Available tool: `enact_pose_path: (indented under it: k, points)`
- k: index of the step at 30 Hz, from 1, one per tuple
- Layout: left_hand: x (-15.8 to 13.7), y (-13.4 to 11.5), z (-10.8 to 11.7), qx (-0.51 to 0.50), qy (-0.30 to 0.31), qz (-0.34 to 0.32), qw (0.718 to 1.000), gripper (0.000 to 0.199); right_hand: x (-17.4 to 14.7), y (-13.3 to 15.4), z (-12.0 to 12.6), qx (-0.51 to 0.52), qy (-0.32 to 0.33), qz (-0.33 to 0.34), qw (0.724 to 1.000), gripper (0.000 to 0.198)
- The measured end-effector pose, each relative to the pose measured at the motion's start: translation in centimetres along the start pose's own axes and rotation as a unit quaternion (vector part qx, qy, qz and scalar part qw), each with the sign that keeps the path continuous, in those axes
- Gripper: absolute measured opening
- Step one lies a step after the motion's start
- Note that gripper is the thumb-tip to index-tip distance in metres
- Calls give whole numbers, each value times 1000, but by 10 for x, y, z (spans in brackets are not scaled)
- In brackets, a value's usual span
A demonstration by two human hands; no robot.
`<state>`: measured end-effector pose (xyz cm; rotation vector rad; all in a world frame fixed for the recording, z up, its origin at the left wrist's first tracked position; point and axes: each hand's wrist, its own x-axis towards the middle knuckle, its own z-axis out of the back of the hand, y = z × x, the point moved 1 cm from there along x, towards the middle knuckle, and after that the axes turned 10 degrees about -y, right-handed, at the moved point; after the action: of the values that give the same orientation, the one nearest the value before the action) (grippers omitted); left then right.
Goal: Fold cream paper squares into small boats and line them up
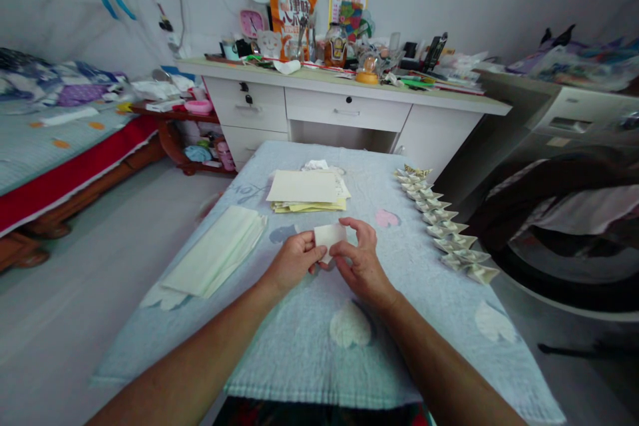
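A small folded piece of cream paper (329, 234) is held up between my two hands over the middle of the table. My left hand (298, 258) pinches its left edge, thumb in front. At its right side, my right hand (360, 257) grips the lower corner with the thumb and bent fingers, and one fingertip rests near the top edge. Just beyond lies a stack of cream and yellow paper sheets (303, 188). To the left is a pile of long folded pale paper (214, 249). Several folded paper pieces with pointed ends (446, 225) stand in a row on the right.
A pale blue cloth (294, 353) with heart shapes covers the table. Behind it stands a white desk (344, 110) crowded with jars, an orange bag (292, 13) and a pink clock (251, 22). A bed (74, 140) is at the left, a washing machine (574, 146) at the right.
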<state>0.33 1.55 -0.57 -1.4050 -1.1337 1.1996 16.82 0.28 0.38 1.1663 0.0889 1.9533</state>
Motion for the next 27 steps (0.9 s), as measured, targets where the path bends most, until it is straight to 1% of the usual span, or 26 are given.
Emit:
enact_pose_path:
  k: [6,10,15,23,27]
  points:
    - [1,1,2,-16,23,26,999,45,-1,-1,-3,-13,-3,10,1000,25]
    - [2,2,1,-26,16,37,999,43,0,0,-2,-13,0,13,1000,24]
    - [1,1,-3,-24,-18,20,999,32,0,2,0,-8,12,30,999,24]
    - [0,1,-4,-26,-29,3,999,37,1,4,2,-13,23,41,999,22]
    - [2,4,-2,-26,-24,3,999,35,1,5,1,-19,30,53,998,22]
